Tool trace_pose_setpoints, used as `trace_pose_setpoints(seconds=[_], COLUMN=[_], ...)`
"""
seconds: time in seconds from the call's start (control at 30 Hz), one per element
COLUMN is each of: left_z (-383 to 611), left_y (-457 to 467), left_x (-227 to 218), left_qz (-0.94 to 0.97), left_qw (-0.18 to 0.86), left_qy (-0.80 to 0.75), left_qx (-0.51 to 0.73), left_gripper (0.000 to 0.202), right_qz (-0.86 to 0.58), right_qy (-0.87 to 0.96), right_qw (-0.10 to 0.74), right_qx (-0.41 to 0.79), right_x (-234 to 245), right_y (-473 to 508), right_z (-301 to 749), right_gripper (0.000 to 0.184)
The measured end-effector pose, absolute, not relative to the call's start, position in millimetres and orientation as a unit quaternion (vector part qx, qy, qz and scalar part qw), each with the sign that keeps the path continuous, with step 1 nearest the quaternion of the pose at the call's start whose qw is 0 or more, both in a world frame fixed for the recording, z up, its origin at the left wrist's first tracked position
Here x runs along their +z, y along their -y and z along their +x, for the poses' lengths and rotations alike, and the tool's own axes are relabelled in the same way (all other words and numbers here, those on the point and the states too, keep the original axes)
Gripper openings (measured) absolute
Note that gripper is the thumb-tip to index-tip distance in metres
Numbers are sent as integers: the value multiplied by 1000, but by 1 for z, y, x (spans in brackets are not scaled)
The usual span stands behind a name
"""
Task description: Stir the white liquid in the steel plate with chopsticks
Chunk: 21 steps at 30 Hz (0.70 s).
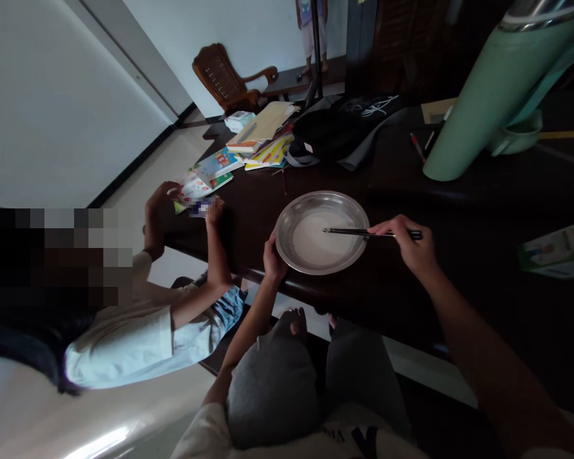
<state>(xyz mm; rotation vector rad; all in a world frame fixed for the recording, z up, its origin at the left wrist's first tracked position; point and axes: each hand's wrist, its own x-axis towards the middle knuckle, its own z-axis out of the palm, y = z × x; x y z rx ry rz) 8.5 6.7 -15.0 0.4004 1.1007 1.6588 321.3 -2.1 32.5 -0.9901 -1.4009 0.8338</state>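
Observation:
A round metal bowl rests on the dark table near its front edge, with a whitish mixture spread over its bottom. My left hand grips the bowl by its left rim. In my right hand is a pair of dark chopsticks, closed in the fingers. Their tips reach over the bowl to the mixture; whether they dip into it I cannot tell.
To the left a seated person handles books on the table. Behind the bowl lie a stack of books and papers and a black bag. A green thermos stands at right, near a green-and-white package.

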Motion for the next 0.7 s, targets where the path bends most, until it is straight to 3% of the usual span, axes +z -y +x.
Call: trace_pose_setpoints(seconds=[0.1,0.23,0.43,0.7], left_z=[9,9,12,15], left_y=[-6,-4,-3,-3], left_x=[-13,-8,-2,3], left_qz=[174,174,169,147], left_qw=[525,512,506,497], left_qy=[-468,-478,-487,-501], left_qx=[690,692,692,693], left_gripper=[16,17,16,19], right_qz=[-415,-394,-433,-415], right_qy=[577,639,572,625], right_qw=[584,527,589,548], right_qx=[394,398,372,370], right_x=[33,31,31,32], right_y=[4,5,3,4], right_z=[320,314,320,316], right_gripper=[59,54,58,53])
